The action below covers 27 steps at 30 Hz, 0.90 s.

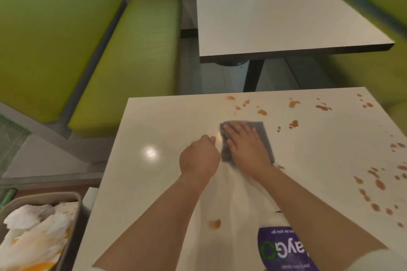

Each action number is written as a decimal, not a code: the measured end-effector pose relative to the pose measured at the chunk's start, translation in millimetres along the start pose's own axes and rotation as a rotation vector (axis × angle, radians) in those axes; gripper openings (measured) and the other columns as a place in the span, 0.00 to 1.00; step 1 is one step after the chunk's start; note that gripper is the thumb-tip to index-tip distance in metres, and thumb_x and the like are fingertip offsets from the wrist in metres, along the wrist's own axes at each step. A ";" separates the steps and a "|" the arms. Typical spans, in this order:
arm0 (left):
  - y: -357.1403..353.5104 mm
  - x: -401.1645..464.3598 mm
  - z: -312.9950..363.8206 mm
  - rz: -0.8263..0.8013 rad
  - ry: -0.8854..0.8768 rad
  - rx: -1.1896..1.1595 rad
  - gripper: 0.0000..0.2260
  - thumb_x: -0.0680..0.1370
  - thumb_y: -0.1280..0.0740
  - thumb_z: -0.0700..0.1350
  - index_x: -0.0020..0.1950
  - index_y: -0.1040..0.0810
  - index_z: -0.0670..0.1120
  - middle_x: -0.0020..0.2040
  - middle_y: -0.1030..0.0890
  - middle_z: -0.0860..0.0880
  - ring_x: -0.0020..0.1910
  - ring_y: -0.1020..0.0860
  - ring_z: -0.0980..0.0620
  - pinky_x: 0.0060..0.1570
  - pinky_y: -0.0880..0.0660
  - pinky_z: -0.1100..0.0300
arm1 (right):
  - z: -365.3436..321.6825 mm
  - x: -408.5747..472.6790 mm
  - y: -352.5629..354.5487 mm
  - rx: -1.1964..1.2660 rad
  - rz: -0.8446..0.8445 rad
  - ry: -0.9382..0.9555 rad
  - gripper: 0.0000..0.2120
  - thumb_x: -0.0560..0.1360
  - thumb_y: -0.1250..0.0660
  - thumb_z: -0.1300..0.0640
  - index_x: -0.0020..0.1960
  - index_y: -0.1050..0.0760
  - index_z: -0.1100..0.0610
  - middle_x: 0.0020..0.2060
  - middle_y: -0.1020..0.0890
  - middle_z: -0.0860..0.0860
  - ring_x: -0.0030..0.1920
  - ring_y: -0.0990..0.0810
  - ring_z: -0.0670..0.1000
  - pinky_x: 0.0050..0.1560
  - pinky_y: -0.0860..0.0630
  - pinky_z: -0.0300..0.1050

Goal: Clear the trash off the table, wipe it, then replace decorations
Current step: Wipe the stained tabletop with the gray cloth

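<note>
Table [154,182], a smooth, glossy, off-white rectangular top seen from above, is in the wiping step of the job: no trash is seen on the part in view, while brown spots remain. A square grey cloth [262,132], soft and slightly rumpled at its left edge, lies flat near the middle of the table. The right hand [244,145] presses down on the cloth with fingers straight and spread, so it is not clamped around anything. The left hand [199,157] sits just left of the cloth with its fingers loosely curled; whether the fingertips pinch the cloth's edge cannot be told. A faint wet sheen runs from the cloth back toward the table's near edge. Brown sauce-like splatters [294,124], glossy and irregular, dot the table beyond and to the right of the cloth, with more spots [380,183] toward the right edge and one lone blot [214,223] near the front. A purple sticker [284,248] with white and green lettering lies flat at the table's near edge. Left of the table, lower down, a grey tub [74,200] holds crumpled white paper stained orange. The next move probably calls for sweeping the cloth firmly rightward and forward over the splatters, keeping the palm flat. No decorations are in view to put back.
</note>
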<state>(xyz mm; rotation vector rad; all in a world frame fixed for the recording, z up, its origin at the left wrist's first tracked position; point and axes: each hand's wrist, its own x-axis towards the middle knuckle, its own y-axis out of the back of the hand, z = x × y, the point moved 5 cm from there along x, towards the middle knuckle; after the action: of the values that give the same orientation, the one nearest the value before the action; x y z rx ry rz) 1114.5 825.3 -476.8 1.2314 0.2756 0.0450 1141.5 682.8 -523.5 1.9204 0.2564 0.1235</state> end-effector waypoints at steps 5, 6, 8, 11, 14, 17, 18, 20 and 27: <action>-7.6 21.7 27.5 0.068 -0.067 0.113 0.13 0.81 0.41 0.56 0.63 0.29 0.53 0.58 0.22 0.51 0.59 0.25 0.48 0.55 0.33 0.54 | 54.4 -12.7 19.5 -0.049 -0.020 0.076 0.24 0.84 0.58 0.47 0.79 0.49 0.44 0.78 0.46 0.42 0.79 0.53 0.47 0.77 0.60 0.48; -10.0 25.8 31.2 0.083 -0.093 0.169 0.16 0.80 0.40 0.57 0.66 0.31 0.54 0.61 0.25 0.52 0.61 0.28 0.49 0.57 0.35 0.53 | 71.1 -4.2 24.2 -0.066 -0.007 0.010 0.24 0.85 0.57 0.48 0.80 0.51 0.45 0.79 0.47 0.43 0.79 0.54 0.48 0.77 0.60 0.48; -15.1 31.5 39.1 0.111 -0.106 0.224 0.21 0.80 0.40 0.58 0.71 0.35 0.54 0.65 0.30 0.51 0.64 0.33 0.50 0.60 0.38 0.53 | 91.4 15.9 33.1 -0.091 0.022 -0.116 0.24 0.84 0.58 0.49 0.80 0.53 0.47 0.79 0.49 0.46 0.79 0.54 0.50 0.78 0.60 0.51; -29.8 35.2 49.6 0.075 -0.110 0.249 0.22 0.82 0.44 0.54 0.75 0.42 0.51 0.71 0.37 0.50 0.69 0.38 0.49 0.65 0.41 0.51 | 86.4 38.0 34.3 -0.083 0.037 -0.203 0.25 0.84 0.58 0.49 0.80 0.55 0.49 0.80 0.52 0.47 0.79 0.56 0.52 0.78 0.60 0.53; -35.9 35.0 50.2 0.026 -0.098 0.274 0.23 0.83 0.48 0.52 0.77 0.47 0.50 0.74 0.43 0.49 0.71 0.42 0.48 0.68 0.43 0.50 | 65.5 25.6 26.7 -0.116 -0.012 0.000 0.27 0.82 0.63 0.45 0.80 0.54 0.47 0.80 0.50 0.46 0.79 0.56 0.51 0.77 0.61 0.50; -37.5 38.4 48.9 -0.022 -0.092 0.277 0.23 0.84 0.50 0.52 0.78 0.50 0.50 0.75 0.46 0.49 0.72 0.44 0.47 0.69 0.44 0.50 | 85.7 33.2 34.7 -0.137 -0.033 0.138 0.29 0.80 0.67 0.44 0.80 0.52 0.46 0.79 0.48 0.44 0.79 0.54 0.49 0.77 0.61 0.49; -38.9 38.2 48.6 -0.044 -0.090 0.273 0.23 0.84 0.50 0.52 0.78 0.50 0.50 0.75 0.46 0.49 0.72 0.44 0.47 0.69 0.45 0.50 | 98.0 45.8 38.1 -0.126 -0.033 0.106 0.26 0.83 0.64 0.46 0.80 0.51 0.46 0.79 0.48 0.44 0.79 0.54 0.49 0.77 0.60 0.49; -39.0 36.7 49.1 -0.055 -0.085 0.272 0.23 0.84 0.50 0.52 0.78 0.50 0.50 0.75 0.47 0.50 0.72 0.45 0.47 0.69 0.47 0.50 | 113.0 74.4 45.4 -0.124 -0.013 -0.014 0.24 0.85 0.59 0.49 0.80 0.52 0.47 0.79 0.48 0.46 0.79 0.54 0.50 0.78 0.59 0.51; -36.9 38.1 49.9 -0.058 -0.095 0.279 0.24 0.84 0.51 0.52 0.79 0.52 0.50 0.76 0.47 0.49 0.73 0.46 0.46 0.70 0.49 0.51 | 60.2 71.3 27.3 -0.056 -0.063 0.203 0.23 0.85 0.55 0.49 0.79 0.48 0.46 0.79 0.46 0.44 0.79 0.52 0.49 0.78 0.59 0.51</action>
<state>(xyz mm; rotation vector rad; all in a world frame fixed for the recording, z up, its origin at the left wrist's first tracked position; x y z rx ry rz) 1158.6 773.7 -503.1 1.4974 0.2398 -0.1058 1226.6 635.7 -522.1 1.8435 0.4440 0.2813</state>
